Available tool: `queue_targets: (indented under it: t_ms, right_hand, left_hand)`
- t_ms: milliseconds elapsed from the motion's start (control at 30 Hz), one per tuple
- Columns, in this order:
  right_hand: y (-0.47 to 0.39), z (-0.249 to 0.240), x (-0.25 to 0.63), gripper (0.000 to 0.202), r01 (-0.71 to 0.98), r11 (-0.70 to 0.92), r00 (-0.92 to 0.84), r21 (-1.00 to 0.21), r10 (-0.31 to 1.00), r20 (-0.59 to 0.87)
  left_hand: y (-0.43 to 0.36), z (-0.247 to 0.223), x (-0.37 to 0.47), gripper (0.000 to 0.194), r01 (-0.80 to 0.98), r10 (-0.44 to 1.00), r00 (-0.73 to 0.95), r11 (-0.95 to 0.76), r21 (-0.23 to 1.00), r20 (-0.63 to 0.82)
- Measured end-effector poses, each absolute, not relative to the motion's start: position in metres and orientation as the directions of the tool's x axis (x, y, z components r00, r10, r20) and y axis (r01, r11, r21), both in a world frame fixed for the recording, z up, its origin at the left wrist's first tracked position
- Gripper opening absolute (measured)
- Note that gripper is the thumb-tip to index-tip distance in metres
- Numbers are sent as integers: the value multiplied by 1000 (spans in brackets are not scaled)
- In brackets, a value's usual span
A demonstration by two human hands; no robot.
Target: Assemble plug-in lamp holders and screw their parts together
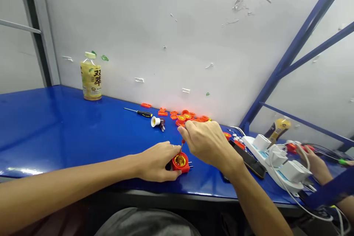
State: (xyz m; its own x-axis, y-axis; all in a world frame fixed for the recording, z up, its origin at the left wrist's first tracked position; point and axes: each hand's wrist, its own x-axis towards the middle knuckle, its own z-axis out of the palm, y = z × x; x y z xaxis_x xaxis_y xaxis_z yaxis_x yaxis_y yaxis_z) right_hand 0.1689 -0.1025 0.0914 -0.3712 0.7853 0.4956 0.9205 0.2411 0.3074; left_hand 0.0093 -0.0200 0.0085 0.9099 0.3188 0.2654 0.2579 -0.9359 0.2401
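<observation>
On the blue table (110, 136), left fingers (173, 175) gripping red socket (184, 169), prongs (190, 166) pointing rightward; right fingers (184, 132) clasping screwdriver (183, 141), shaft (181, 149) slanting down

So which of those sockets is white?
The white socket with the dark plug, lying by the black-handled screwdriver. The held socket, under the left hand, and the sockets near the wall are orange-red.

Before us, an orange-red lamp socket (185, 168) shows its gold lining (180, 160) against a deep-blue worktop (110, 136); we see a black-and-yellow screwdriver handle (145, 114), a white-and-brown lamp holder (156, 121), a white power strip (254, 149) and a yellow bottle label (90, 77) with black characters.
</observation>
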Motion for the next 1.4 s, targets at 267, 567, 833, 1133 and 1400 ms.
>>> queue_targets:
  t_ms: [267,567,833,1133,1400]
  right_hand:
    - [-88,91,177,10,853,506,-384,-128,774,504]
    - [-105,91,182,22,886,451,-390,-107,851,351]
    - [-92,107,179,47,923,354,-384,149,836,393]
    - [-91,106,180,38,892,330,-426,309,841,333]
    - [-87,107,194,11,798,552,-458,-242,817,350]
  left_hand:
    - [-17,10,10,29,279,335,916,-927,250,223]
    - [-17,10,10,29,262,307,926,-942,211,219]
    - [-16,11,11,30,263,310,926,-939,222,214]
    - [-12,8,15,30,246,308,925,-932,266,223]
    - [-17,8,12,30,250,293,926,-949,193,240]
